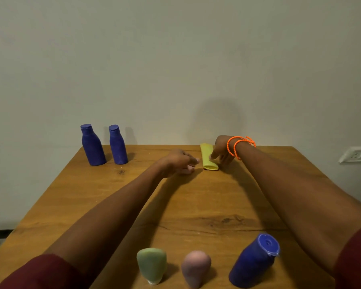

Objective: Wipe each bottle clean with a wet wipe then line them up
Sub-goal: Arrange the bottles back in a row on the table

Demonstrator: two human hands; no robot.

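The folded yellow wipe [208, 157] lies flat on the table [196, 195], right under the right hand [222, 152], whose fingertips press its edge. It looks soft, light and limp, so best pinched at a folded end. The left hand [178, 162] sits just beside it, loosely curled, holding nothing. Two blue bottles [104, 146] stand well off to its left.
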